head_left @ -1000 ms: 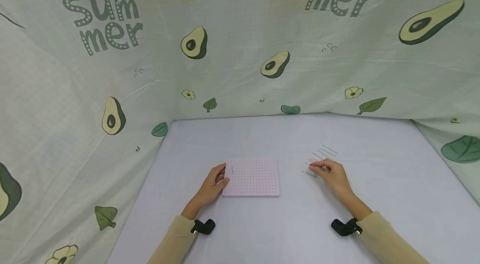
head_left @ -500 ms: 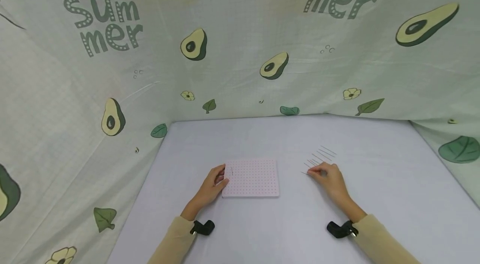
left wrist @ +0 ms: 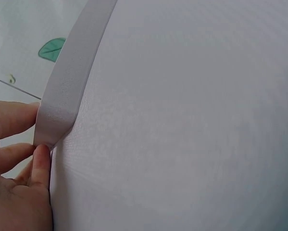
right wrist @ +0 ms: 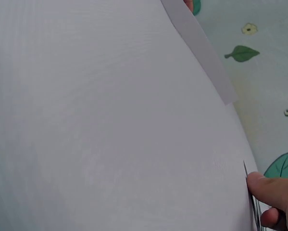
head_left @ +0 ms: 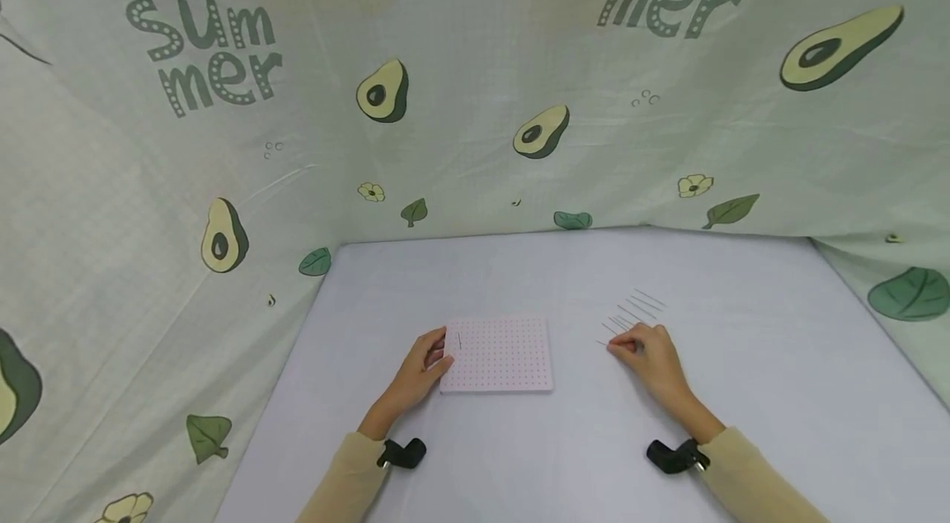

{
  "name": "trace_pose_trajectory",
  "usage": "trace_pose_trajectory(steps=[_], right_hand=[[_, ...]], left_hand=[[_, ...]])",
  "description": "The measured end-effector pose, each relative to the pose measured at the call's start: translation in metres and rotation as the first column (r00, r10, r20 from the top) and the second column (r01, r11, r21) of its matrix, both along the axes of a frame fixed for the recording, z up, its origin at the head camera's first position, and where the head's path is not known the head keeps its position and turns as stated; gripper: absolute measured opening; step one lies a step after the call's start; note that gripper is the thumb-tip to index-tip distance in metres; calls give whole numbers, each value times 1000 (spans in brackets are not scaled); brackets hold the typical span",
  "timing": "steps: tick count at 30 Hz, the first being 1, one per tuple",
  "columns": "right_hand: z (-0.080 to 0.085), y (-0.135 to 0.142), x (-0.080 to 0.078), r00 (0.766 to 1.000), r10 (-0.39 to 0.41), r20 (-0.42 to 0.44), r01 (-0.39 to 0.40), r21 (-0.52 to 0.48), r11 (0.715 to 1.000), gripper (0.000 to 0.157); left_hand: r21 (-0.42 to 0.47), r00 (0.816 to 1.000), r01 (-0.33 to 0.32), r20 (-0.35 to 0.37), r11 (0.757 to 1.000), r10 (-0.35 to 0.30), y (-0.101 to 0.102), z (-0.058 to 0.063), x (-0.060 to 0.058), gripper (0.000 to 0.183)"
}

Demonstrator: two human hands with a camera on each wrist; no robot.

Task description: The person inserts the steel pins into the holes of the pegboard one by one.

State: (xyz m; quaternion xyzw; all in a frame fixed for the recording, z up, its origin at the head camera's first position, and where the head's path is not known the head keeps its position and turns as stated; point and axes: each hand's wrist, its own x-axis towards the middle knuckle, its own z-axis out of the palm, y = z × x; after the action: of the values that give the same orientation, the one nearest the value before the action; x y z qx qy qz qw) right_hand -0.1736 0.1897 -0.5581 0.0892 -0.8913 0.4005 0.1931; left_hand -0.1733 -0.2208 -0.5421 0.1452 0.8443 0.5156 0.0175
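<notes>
A pale pink board (head_left: 512, 354) with a grid of dots lies on the table, one thin dark needle (head_left: 459, 341) standing in its upper left part. My left hand (head_left: 416, 370) holds the board's left edge. In the left wrist view its fingers and thumb grip the corner of the board (left wrist: 69, 96), and the needle (left wrist: 18, 89) sticks out beyond. To the right, thumb and index finger of my right hand (head_left: 653, 362) pinch a needle (head_left: 601, 342) low over the table. Its pointed tip (right wrist: 244, 166) shows past the fingertips in the right wrist view.
Several loose needles (head_left: 641, 304) lie slanted on the white table (head_left: 594, 457), just behind the right hand. A pale green cloth (head_left: 460, 135) printed with avocados and leaves hangs behind and at the sides. Black wrist cameras (head_left: 671, 455) sit at both sleeves.
My right hand has shifted slightly left and toward me, down to the nearest needle, its fingertips closing on it. The left hand keeps its hold on the board.
</notes>
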Motion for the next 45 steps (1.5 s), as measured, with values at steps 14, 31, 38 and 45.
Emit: trace_pose_trajectory(steps=[14,31,38,45], right_hand=[[8,-6,4,994,4,112,-1,-21,1000,10],[13,-9,5,989,14,148,-18,25,1000,9],[19,-10,4,985,20,169,-27,40,999,8],[29,-9,0,980,95,177,-94,-17,995,6]], left_hand=[[-14,1000,-14,-5,1000,14,12,29,16,53],[-36,1000,-17,2,999,17,13,33,18,53],[-49,1000,-30,5,998,30,4,3,3,56],[-23,1000,10,22,1000,-9,1,3,-2,58]])
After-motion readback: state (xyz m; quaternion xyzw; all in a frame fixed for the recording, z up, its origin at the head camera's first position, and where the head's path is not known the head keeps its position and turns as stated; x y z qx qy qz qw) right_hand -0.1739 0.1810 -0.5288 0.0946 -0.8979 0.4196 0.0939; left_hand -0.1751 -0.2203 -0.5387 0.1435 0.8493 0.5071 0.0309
